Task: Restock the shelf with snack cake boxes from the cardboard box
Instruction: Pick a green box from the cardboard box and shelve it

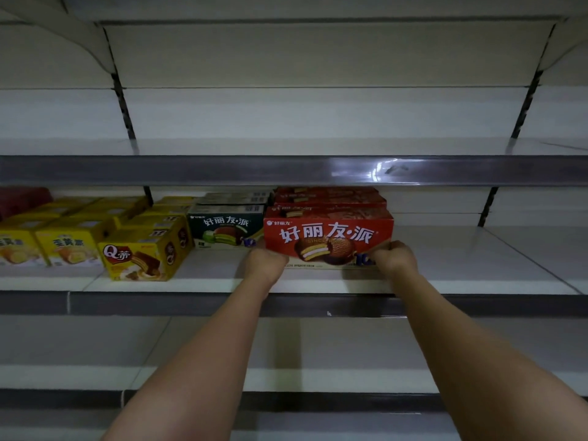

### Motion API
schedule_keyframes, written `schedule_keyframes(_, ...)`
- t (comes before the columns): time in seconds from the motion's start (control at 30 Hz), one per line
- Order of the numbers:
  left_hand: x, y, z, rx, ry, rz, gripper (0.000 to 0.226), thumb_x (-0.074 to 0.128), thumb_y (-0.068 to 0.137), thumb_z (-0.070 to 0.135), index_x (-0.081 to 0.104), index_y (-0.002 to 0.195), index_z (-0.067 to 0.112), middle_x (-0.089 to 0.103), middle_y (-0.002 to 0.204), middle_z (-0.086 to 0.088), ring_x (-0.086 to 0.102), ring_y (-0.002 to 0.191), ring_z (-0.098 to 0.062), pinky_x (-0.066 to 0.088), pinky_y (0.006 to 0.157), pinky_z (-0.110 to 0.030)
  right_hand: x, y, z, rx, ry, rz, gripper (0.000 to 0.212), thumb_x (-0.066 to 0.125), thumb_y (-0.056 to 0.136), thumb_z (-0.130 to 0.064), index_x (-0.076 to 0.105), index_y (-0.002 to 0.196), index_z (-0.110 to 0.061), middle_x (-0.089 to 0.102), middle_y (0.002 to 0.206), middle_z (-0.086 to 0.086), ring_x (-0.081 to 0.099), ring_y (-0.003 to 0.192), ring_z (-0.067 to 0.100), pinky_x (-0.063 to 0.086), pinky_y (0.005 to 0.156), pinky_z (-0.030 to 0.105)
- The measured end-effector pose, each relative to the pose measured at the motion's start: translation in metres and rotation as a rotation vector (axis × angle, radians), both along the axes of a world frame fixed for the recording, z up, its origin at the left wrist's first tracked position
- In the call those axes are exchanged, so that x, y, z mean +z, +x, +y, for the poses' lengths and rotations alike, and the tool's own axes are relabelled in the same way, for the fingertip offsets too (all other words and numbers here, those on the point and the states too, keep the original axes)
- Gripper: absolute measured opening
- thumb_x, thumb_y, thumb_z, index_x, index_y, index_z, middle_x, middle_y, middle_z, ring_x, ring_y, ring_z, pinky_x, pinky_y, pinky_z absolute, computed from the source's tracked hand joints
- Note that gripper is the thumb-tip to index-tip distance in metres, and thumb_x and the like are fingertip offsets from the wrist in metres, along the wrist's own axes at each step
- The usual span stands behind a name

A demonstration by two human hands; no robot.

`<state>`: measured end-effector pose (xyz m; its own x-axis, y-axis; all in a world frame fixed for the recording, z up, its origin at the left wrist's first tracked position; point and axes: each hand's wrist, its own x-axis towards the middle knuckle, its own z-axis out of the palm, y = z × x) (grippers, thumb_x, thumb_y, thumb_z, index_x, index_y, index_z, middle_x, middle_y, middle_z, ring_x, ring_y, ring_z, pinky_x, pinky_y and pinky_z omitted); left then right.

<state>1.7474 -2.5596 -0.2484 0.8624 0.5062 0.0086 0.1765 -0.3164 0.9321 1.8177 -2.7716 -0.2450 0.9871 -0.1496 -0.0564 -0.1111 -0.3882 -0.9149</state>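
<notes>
Far left, on the middle shelf: a dark red package at the back, then rows of yellow roll-cake boxes running front to rear. Beside them stands a yellow Q-branded cake box, turned slightly so that its right end shows, and set nearest the shelf's front edge. Next come the green-fronted pie boxes, one behind another.

Centre: my left hand grips the lower left corner of the red snack cake box, fingers curled round its end; the fingertips are hidden behind the box. The box stands upright on the shelf, its printed face toward me, just beside the green-fronted boxes and in front of further red boxes lined up behind it. My right hand holds the lower right corner in the same way, knuckles toward me, fingers bent onto the box's end.

Right: bare white shelf surface extends to the slotted upright. Above, the upper shelf carries a grey price rail with a glare spot.
</notes>
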Motion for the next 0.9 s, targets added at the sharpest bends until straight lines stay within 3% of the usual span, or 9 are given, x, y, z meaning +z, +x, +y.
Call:
schedule_keyframes(0.17, 0.001, 0.009, -0.007, -0.025, -0.112, -0.036, 0.069, 0.065, 0.086, 0.012, 0.031, 0.146, 0.022, 0.052, 0.136, -0.007, 0.05, 0.122, -0.027, 0.043, 0.101, -0.035, 0.001, 0.011, 0.012, 0.007, 0.22, -0.01, 0.051, 0.072, 0.083, -0.039, 0.053, 0.119, -0.009, 0.061, 0.114, 0.009, 0.057, 0.101, 0.026, 0.044, 0.084, 0.035)
schedule_keyframes(0.37, 0.003, 0.016, -0.006, -0.067, -0.154, -0.025, 0.077, 0.068, 0.087, 0.02, 0.023, 0.149, 0.027, 0.045, 0.145, -0.005, 0.044, 0.13, -0.027, 0.038, 0.102, -0.038, 0.004, 0.008, 0.018, 0.009, 0.218, 0.002, 0.047, 0.071, 0.083, -0.041, 0.055, 0.116, -0.012, 0.062, 0.116, 0.007, 0.056, 0.106, 0.027, 0.042, 0.089, 0.035)
schedule_keyframes(0.43, 0.007, 0.016, -0.004, -0.075, -0.15, 0.016, 0.077, 0.065, 0.089, 0.017, 0.019, 0.15, 0.025, 0.043, 0.146, -0.006, 0.042, 0.132, -0.028, 0.037, 0.103, -0.037, 0.009, 0.007, 0.018, 0.027, 0.212, 0.011, 0.034, 0.069, 0.085, -0.038, 0.054, 0.105, -0.015, 0.06, 0.108, 0.006, 0.056, 0.103, 0.026, 0.042, 0.089, 0.035)
schedule_keyframes(0.53, 0.012, 0.013, -0.001, -0.08, -0.095, 0.086, 0.072, 0.059, 0.093, 0.014, 0.018, 0.151, 0.022, 0.041, 0.148, -0.007, 0.04, 0.133, -0.029, 0.036, 0.101, -0.034, 0.013, 0.004, 0.019, 0.06, 0.074, 0.023, 0.022, 0.062, 0.09, -0.039, 0.054, 0.095, -0.019, 0.063, 0.106, 0.009, 0.056, 0.094, 0.025, 0.044, 0.088, 0.037)
schedule_keyframes(0.67, 0.014, 0.008, -0.001, -0.053, -0.041, 0.167, 0.06, 0.054, 0.096, 0.02, 0.027, 0.15, 0.017, 0.041, 0.147, -0.009, 0.043, 0.131, -0.03, 0.038, 0.107, -0.039, 0.008, -0.002, 0.013, 0.11, -0.081, 0.067, 0.03, 0.059, 0.091, -0.037, 0.056, 0.113, -0.016, 0.063, 0.113, 0.009, 0.058, 0.102, 0.027, 0.045, 0.09, 0.037)
schedule_keyframes(0.77, 0.013, -0.005, -0.006, -0.064, 0.052, 0.191, 0.045, 0.05, 0.098, 0.017, 0.041, 0.141, 0.011, 0.052, 0.138, -0.012, 0.049, 0.123, -0.03, 0.041, 0.104, -0.038, 0.003, -0.01, 0.008, 0.185, -0.229, 0.089, 0.019, 0.056, 0.092, -0.033, 0.056, 0.103, -0.018, 0.064, 0.104, 0.007, 0.057, 0.091, 0.023, 0.044, 0.081, 0.034)
schedule_keyframes(0.9, 0.013, -0.033, -0.017, 0.001, 0.144, 0.21, 0.045, 0.047, 0.099, 0.017, 0.038, 0.143, 0.006, 0.047, 0.142, -0.014, 0.045, 0.128, -0.031, 0.037, 0.102, -0.032, -0.001, -0.024, 0.006, 0.287, -0.431, 0.076, 0.022, 0.05, 0.091, -0.033, 0.057, 0.105, -0.017, 0.063, 0.103, 0.007, 0.057, 0.09, 0.023, 0.047, 0.08, 0.035)
